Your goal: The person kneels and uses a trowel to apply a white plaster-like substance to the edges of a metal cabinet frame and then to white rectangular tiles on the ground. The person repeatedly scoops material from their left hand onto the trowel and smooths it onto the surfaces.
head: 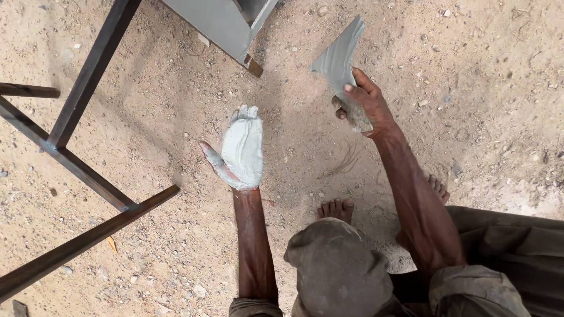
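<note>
Wet grey putty (244, 151); matt metal frame (88, 76); sandy ground (482, 88).

It was an outdoor metal workshop yard: bare sandy ground (482, 70) strewn with pebbles, a welded dark steel frame (76, 158) on the left, and a grey-painted metal cabinet (226, 23) at the far side.

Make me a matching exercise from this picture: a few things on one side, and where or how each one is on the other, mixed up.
Things:
1. left hand
2. right hand
3. metal frame
4. bare foot

States:
A. dark bars standing on the sandy ground
B. palm up, coated in grey paste
C. toes on the sand between the arms
D. gripping a flat scraper blade

Pairs: 1-B, 2-D, 3-A, 4-C
</note>
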